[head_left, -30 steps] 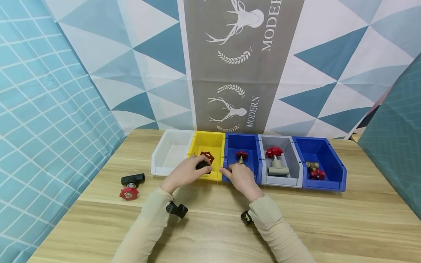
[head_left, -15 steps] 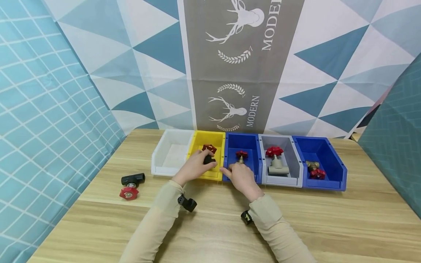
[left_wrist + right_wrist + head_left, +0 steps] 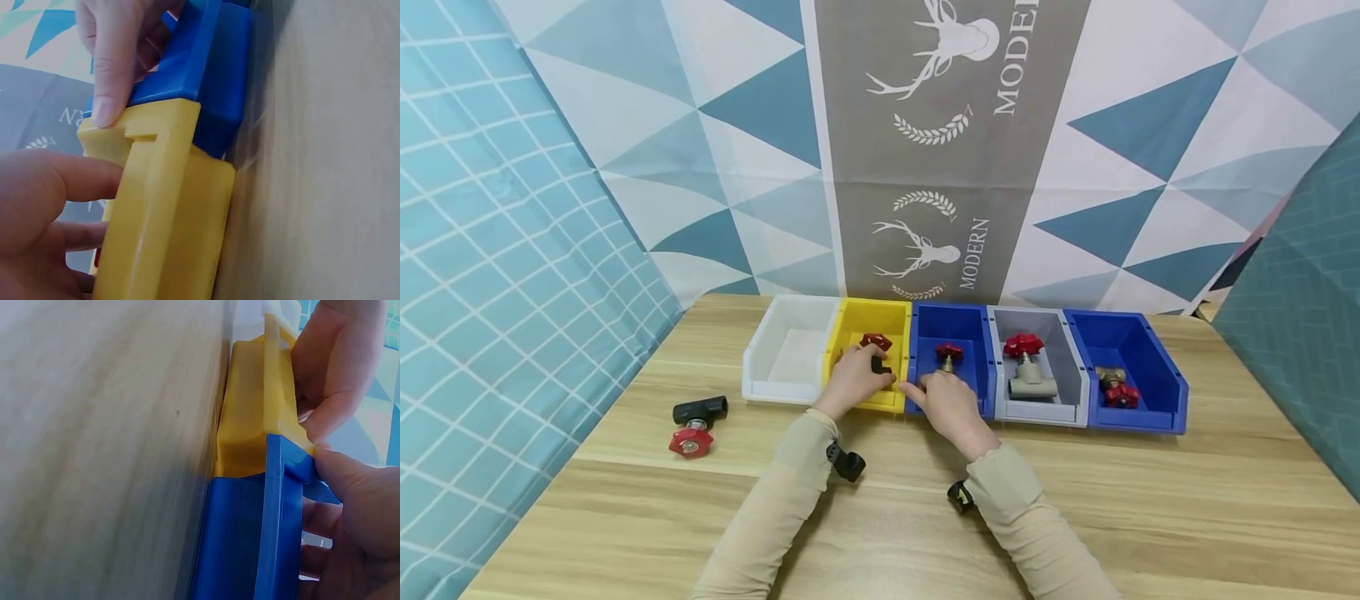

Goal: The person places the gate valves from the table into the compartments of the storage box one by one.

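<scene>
In the head view my left hand [image 3: 852, 380] reaches into the yellow bin [image 3: 887, 315] and holds a black valve with a red handwheel [image 3: 876, 342], its lower part mostly covered by my fingers. My right hand [image 3: 953, 407] rests at the front of the neighbouring blue bin [image 3: 955, 315]. In the right wrist view, my right thumb [image 3: 340, 472] touches the rim where the two bins meet, and the other fingers lie inside the blue bin. A brass valve with a red handwheel [image 3: 950, 352] is right by those fingers, its lower end hidden.
A white bin [image 3: 782, 390] stands at the row's left end. Rightward, a grey bin [image 3: 1075, 398] holds a grey valve [image 3: 1030, 379], and another blue bin [image 3: 1176, 400] holds a brass valve [image 3: 1118, 390]. A black valve [image 3: 695, 423] lies on the wooden table [image 3: 625, 517], left.
My left hand and forearm have shifted right, and the black valve has moved right and slightly back within the yellow bin. My right hand has stayed in place.
</scene>
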